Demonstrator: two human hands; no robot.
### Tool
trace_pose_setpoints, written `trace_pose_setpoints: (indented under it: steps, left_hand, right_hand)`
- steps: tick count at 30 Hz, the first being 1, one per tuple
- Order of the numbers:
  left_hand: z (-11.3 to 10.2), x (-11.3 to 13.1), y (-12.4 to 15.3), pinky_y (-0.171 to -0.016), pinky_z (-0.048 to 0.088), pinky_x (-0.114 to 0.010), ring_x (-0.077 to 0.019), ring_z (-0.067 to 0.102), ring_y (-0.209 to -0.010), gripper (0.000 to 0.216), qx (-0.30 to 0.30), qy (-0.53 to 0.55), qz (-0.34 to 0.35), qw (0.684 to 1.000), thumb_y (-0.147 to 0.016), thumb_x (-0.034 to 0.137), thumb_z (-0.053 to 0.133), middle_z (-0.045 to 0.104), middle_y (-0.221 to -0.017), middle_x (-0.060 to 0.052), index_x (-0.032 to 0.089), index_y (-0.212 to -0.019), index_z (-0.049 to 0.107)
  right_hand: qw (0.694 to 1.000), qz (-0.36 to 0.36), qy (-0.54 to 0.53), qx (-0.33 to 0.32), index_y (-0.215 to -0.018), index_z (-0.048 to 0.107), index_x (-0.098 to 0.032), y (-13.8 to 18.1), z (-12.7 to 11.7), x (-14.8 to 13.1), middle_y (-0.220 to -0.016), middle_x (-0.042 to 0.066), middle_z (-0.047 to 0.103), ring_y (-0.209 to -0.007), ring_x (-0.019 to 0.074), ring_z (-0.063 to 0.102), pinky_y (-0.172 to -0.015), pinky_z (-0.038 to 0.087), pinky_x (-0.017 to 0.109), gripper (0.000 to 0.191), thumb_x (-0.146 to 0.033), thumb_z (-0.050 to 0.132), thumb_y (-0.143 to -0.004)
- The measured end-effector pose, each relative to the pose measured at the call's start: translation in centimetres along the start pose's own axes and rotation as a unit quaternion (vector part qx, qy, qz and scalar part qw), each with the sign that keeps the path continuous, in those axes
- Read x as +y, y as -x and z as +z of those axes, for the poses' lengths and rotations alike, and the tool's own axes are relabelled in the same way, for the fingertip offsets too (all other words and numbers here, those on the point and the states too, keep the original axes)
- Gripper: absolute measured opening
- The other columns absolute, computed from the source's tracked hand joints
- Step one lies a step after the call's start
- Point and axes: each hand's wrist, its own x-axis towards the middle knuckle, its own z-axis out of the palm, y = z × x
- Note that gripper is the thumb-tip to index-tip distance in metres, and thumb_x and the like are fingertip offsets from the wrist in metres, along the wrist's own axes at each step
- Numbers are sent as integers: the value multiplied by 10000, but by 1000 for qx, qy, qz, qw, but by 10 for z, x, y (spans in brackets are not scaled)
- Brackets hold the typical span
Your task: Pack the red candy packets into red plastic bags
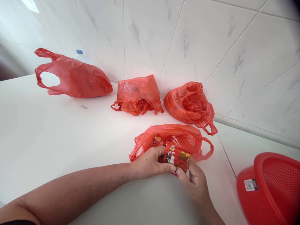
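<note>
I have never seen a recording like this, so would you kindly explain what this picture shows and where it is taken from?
There is no machine here: these are a person's bare hands, seen by a camera worn on the head, looking forward and down. The left hand and right hand together hold a red printed packet. Just beyond it, an open red bag lies on the white table, with more packets inside. Three other red bags lie along the tiled wall, and a red basket is at the right.
</note>
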Motion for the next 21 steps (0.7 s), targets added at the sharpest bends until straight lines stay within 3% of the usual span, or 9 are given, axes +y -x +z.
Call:
trace_pose_setpoints:
  steps: [7, 14, 17, 21]
  left_hand:
    - [-3, -1, -2, -811, 495, -312, -192, 631, -882, 261, -73, 100, 9, 992, -811, 304, 655, 686, -940, -48, 158, -1027, 659]
    - [-2, 1, -2, -779, 492, -292, -179, 621, -852, 200, -71, 80, 19, 994, -801, 289, 663, 674, -898, -38, 144, -938, 658]
    - [-2, -2, -2, -738, 489, -275, -179, 618, -844, 269, -35, 13, 14, 999, -784, 306, 678, 672, -917, -32, 163, -1009, 647]
    - [-4, -5, -2, -737, 467, -263, -157, 603, -827, 291, 31, -185, 61, 980, -778, 261, 679, 672, -953, -13, 213, -1063, 642]
  right_hand:
    - [998, -55, 6, -11, -1019, 643, -249, -1, 1, 0, -938, 27, 675, -902, 201, 636, -798, 516, 324, 199, -251, 533, -853]
    - [998, -39, -33, -27, -909, 659, -210, 2, -1, 3, -969, 58, 671, -955, 234, 623, -795, 514, 337, 221, -360, 502, -864]
    - [999, -17, 4, 28, -885, 667, -214, 2, -5, 1, -913, 43, 681, -880, 218, 630, -745, 506, 312, 202, -348, 517, -866]
    - [984, 51, 69, 157, -975, 655, -207, -2, -17, 5, -852, 29, 671, -756, 198, 606, -662, 473, 295, 269, -414, 519, -867]
